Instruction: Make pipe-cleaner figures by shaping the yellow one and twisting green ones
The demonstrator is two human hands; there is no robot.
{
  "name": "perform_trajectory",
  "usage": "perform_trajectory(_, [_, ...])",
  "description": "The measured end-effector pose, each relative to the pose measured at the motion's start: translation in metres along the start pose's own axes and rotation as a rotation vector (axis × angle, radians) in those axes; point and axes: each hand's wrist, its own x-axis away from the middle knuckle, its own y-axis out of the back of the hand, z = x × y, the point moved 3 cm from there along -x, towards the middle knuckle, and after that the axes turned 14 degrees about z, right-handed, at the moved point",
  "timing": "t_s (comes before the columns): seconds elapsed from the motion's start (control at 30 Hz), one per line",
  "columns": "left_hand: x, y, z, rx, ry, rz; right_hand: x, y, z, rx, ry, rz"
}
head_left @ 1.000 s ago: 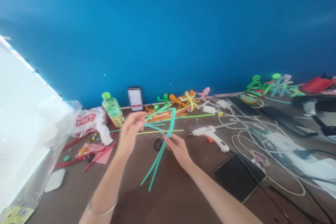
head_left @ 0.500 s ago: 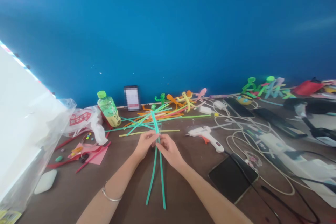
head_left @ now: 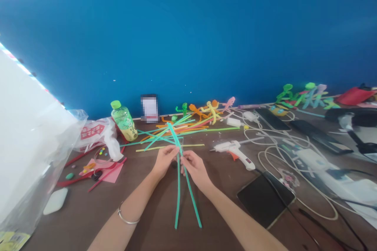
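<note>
The left hand and right hand pinch closed on teal pipe cleaners at lower centre, their ends trailing toward the person. Beyond, loose straight stems remain unshaped, while finished twisted figures lie by the wall, upper centre, past a hot glue gun.

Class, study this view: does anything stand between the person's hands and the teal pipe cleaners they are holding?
Nothing visible does. The left hand and the right hand are both on the teal pipe cleaners, gripping them with no object in between.
</note>
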Motion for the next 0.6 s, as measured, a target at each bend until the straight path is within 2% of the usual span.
perform_trajectory(0.4, [0.001,-0.010,-0.004,0.095,0.016,0.130,0.005,0.010,0.008,0.038,0.078,-0.190])
perform_trajectory(0.5, [0.000,-0.011,-0.004,0.195,0.017,0.167,0.005,0.012,0.013,0.125,0.108,-0.188])
perform_trajectory(0.6, [0.000,-0.014,-0.002,0.286,0.047,0.214,0.003,0.012,0.018,0.213,0.172,-0.127])
